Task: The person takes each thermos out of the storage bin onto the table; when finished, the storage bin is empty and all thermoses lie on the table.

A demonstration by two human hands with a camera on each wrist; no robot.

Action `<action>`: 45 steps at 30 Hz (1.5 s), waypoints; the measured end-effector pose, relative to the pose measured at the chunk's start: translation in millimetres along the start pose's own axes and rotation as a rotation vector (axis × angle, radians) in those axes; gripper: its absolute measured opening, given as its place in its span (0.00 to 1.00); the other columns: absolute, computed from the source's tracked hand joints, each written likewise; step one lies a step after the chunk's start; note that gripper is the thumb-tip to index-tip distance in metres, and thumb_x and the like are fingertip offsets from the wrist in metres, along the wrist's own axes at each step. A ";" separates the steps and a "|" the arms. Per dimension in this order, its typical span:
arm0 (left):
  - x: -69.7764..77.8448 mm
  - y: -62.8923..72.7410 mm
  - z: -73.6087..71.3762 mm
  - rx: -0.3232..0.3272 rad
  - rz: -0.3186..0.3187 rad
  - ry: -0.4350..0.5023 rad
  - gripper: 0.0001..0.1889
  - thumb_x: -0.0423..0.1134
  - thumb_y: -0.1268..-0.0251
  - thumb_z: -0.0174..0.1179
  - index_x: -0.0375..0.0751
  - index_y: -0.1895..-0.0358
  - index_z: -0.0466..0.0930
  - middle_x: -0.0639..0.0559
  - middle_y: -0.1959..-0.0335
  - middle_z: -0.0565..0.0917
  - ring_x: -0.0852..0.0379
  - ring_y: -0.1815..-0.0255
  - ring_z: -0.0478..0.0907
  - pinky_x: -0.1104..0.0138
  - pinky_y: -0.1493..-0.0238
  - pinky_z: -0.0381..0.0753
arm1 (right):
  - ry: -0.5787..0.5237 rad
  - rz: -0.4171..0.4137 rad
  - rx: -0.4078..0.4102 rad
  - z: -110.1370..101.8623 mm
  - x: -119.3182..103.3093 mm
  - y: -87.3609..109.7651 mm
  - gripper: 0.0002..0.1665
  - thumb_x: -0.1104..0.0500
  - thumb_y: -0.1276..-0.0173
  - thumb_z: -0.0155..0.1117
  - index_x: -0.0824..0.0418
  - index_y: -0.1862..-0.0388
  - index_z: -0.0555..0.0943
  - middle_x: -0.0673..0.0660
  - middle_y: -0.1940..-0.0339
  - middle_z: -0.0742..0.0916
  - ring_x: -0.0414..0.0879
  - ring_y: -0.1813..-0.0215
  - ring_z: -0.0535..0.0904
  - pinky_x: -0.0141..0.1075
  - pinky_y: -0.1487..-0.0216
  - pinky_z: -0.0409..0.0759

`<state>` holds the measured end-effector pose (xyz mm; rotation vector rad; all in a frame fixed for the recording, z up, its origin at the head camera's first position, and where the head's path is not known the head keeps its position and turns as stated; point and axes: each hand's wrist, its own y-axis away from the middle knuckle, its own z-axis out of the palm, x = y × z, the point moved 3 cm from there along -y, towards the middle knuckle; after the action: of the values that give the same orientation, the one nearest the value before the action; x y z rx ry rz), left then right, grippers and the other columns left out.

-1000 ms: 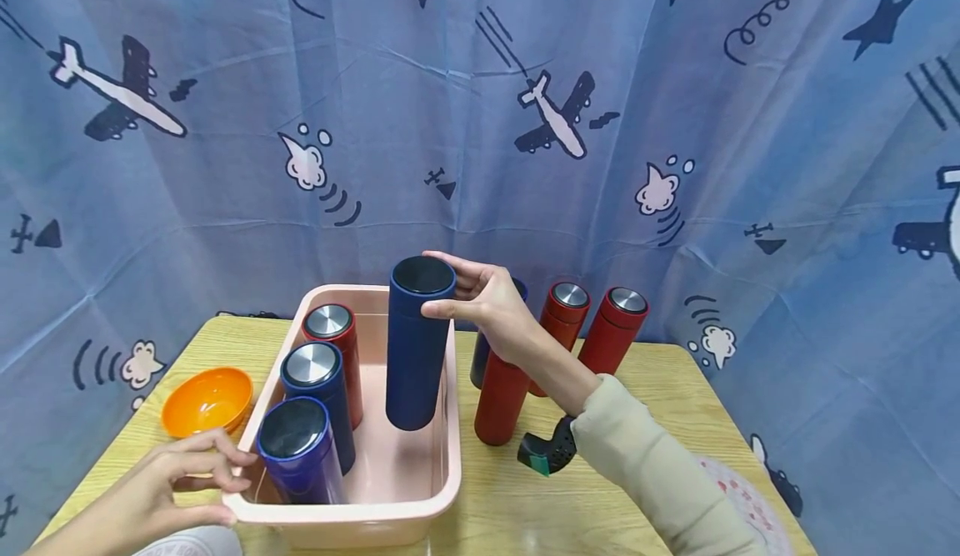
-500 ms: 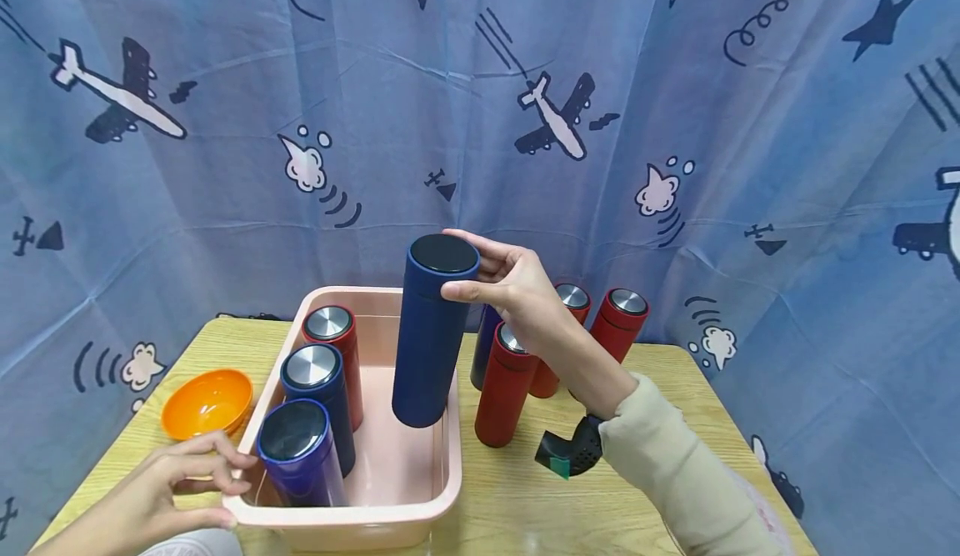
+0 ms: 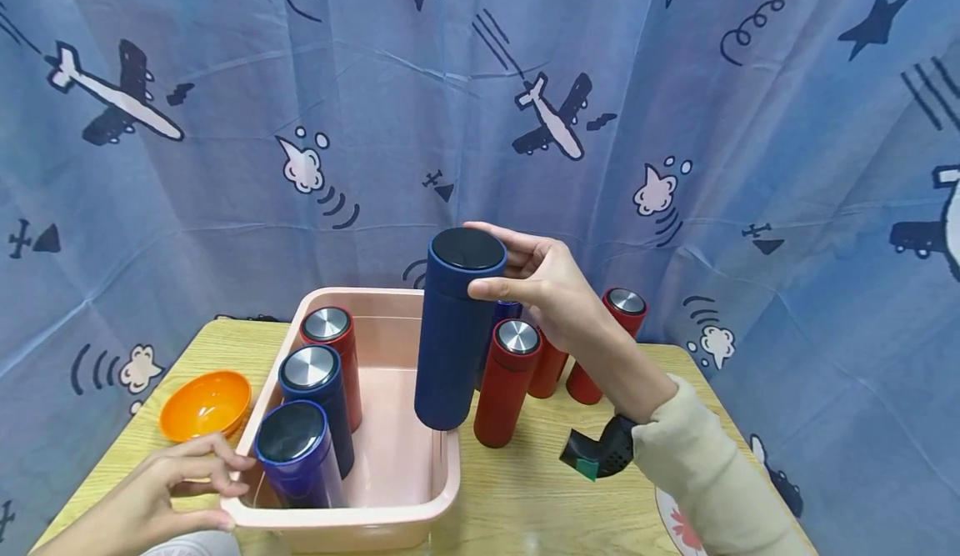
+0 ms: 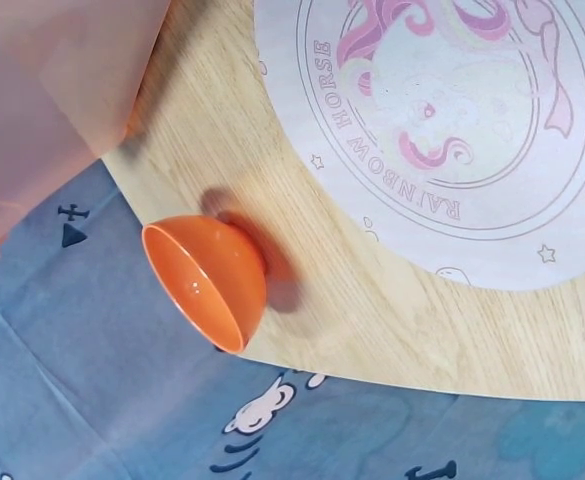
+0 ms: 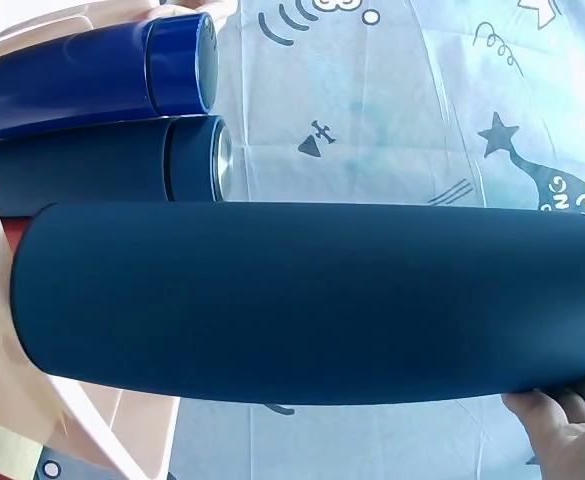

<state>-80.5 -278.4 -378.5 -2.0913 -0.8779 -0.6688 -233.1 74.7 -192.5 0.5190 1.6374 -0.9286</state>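
My right hand (image 3: 558, 289) grips a dark blue thermos bottle (image 3: 453, 348) near its black lid, thumb on the near side. It hangs nearly upright over the right rim of a pink plastic bin (image 3: 397, 516). In the right wrist view this thermos bottle (image 5: 302, 305) spans the picture, with fingertips (image 5: 547, 415) below its lid end. My left hand (image 3: 168, 485) holds the bin's front-left corner. Along the bin's left side stand a red bottle (image 3: 341, 364), a blue bottle with a silver lid (image 3: 322, 406) and a shiny purple-blue bottle (image 3: 300, 460).
Right of the bin stand several red bottles, one nearest (image 3: 504, 393) and one farther right (image 3: 626, 310). A blue bottle (image 3: 507, 313) is partly hidden behind the held one. Left is an orange bowl (image 3: 206, 406); a round printed mat (image 4: 452, 140) lies on the table (image 3: 525, 506).
My right hand has carried the dark blue thermos bottle rightward and slightly up, from inside the bin's outline to over its right rim. The left hand stays at the corner.
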 end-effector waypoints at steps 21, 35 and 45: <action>1.0 -3.1 -3.5 0.032 0.075 -0.025 0.23 0.19 0.61 0.71 0.49 0.63 0.80 0.54 0.57 0.79 0.67 0.52 0.77 0.79 0.59 0.80 | -0.020 -0.050 0.014 -42.2 -10.7 38.1 0.34 0.73 0.41 0.64 0.66 0.34 0.71 0.57 0.56 0.88 0.48 0.57 0.85 0.39 0.50 0.82; 2.2 -3.0 -0.6 0.039 0.065 -0.012 0.23 0.20 0.60 0.71 0.50 0.63 0.80 0.53 0.57 0.78 0.66 0.53 0.78 0.78 0.60 0.81 | -0.035 -0.084 -0.064 -62.9 17.0 65.2 0.33 0.77 0.41 0.60 0.61 0.36 0.74 0.58 0.53 0.87 0.51 0.52 0.85 0.43 0.49 0.81; 1.6 0.5 1.0 0.020 0.013 -0.008 0.20 0.21 0.55 0.70 0.51 0.63 0.81 0.55 0.57 0.78 0.66 0.55 0.79 0.76 0.63 0.82 | -0.071 -0.080 -0.091 -78.6 36.9 80.0 0.34 0.79 0.41 0.58 0.61 0.36 0.74 0.58 0.46 0.84 0.49 0.49 0.83 0.40 0.47 0.80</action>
<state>-79.0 -277.2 -378.2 -2.0813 -0.8714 -0.6430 -231.0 179.5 -246.8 0.3565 1.6376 -0.9163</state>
